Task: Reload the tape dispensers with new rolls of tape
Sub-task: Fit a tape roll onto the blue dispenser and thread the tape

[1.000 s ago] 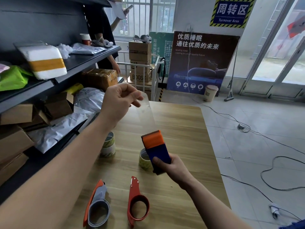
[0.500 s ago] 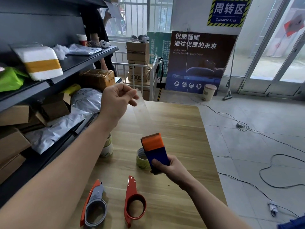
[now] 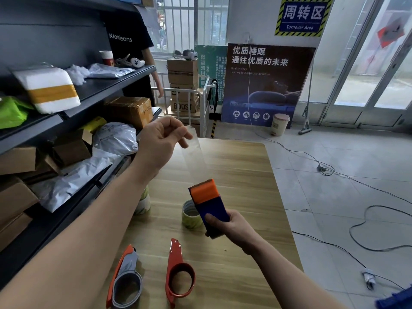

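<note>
My right hand (image 3: 231, 227) grips a blue tape dispenser with an orange toothed head (image 3: 208, 202), held upright above the wooden table (image 3: 245, 175). My left hand (image 3: 159, 144) is raised higher and pinches the end of a clear tape strip (image 3: 194, 150) that runs down to the dispenser's head. A yellowish tape roll (image 3: 190, 216) stands on the table just behind the dispenser. Another roll (image 3: 143, 202) is partly hidden behind my left forearm. Two empty dispensers lie near the front edge: a grey and orange one (image 3: 126, 281) and a red one (image 3: 178, 273).
Dark shelves (image 3: 107, 85) on the left carry boxes, bags and parcels close to the table's left side. A person in a black shirt (image 3: 131, 52) stands behind the shelves. Cables (image 3: 367, 230) trail over the tiled floor to the right. Stacked cartons (image 3: 184, 83) stand beyond the table.
My left hand has stayed raised with the tape strip, drifting slightly. The dispenser in my right hand keeps about the same place. The person behind the shelves has lowered an arm.
</note>
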Available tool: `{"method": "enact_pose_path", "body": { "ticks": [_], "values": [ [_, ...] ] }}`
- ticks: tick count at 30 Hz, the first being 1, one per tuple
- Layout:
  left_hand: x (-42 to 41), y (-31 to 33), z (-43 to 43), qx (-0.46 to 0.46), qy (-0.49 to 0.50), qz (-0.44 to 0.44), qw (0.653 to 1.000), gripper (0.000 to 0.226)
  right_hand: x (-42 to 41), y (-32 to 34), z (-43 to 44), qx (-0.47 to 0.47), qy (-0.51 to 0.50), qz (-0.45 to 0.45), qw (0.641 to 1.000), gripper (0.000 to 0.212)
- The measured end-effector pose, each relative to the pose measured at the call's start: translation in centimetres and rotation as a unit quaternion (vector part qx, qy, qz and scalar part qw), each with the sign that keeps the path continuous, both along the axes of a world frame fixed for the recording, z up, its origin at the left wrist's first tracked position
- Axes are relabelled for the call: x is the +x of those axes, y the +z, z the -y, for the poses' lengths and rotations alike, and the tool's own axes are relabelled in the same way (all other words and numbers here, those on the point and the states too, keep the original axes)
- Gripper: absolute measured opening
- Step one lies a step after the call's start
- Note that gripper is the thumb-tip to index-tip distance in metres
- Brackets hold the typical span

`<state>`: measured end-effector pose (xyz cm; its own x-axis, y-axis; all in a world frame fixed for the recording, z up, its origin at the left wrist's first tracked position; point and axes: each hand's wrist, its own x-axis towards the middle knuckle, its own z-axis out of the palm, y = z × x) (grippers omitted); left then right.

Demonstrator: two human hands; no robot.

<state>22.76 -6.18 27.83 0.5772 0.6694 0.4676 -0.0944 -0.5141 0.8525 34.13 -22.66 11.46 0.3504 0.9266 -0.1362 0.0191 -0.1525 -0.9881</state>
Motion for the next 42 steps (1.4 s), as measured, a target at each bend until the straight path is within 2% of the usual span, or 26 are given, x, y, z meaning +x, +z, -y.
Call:
{"method": "enact_pose_path", "body": {
  "ticks": [3, 8, 14, 19, 22, 25, 30, 33, 36, 42],
  "values": [
    [-0.2, -0.1, 0.2, -0.002, 0.011, 0.015, 1.000, 0.014, 0.2, -0.1, 0.1, -0.002, -0.002, 0.000, 1.000, 0.068],
    [-0.5, 0.9, -0.4, -0.013, 0.039, 0.026, 0.999, 0.009, -0.3, -0.1, 0.3, 0.001, -0.003, 0.001, 1.000, 0.050],
    [-0.6, 1.5, -0.4, -0.025, 0.055, 0.045, 0.997, 0.017, -0.4, 0.4, 0.3, -0.013, 0.015, 0.014, 1.000, 0.033],
    [-0.3, 1.7, -0.4, -0.036, 0.063, 0.043, 0.996, 0.016, -0.7, 0.6, 0.4, -0.016, 0.022, 0.022, 0.999, 0.033],
    [-0.4, 1.3, 0.1, -0.038, 0.033, 0.034, 0.998, 0.012, -0.5, 0.6, 0.5, -0.022, 0.019, 0.020, 0.999, 0.044],
    [-0.5, 0.5, 1.1, -0.016, 0.001, 0.012, 1.000, 0.007, -0.2, 0.5, 0.7, -0.027, -0.012, 0.009, 1.000, 0.051],
    [-0.9, -0.6, 3.0, 0.039, -0.054, 0.004, 0.998, 0.010, 0.0, 0.7, 0.6, -0.039, -0.042, -0.018, 0.998, 0.033],
    [-1.3, -1.9, 4.1, 0.056, -0.073, -0.004, 0.996, 0.019, 0.2, 1.4, 0.5, -0.052, -0.060, -0.040, 0.996, 0.032],
    [-1.4, -3.2, 5.3, 0.094, -0.071, -0.034, 0.992, 0.015, 0.5, 2.2, 0.7, -0.069, -0.070, -0.063, 0.993, 0.036],
    [-1.5, -6.2, 6.8, 0.140, -0.052, -0.067, 0.987, 0.008, 1.7, 2.8, 0.6, -0.122, -0.101, -0.094, 0.983, 0.029]
  ]
}}
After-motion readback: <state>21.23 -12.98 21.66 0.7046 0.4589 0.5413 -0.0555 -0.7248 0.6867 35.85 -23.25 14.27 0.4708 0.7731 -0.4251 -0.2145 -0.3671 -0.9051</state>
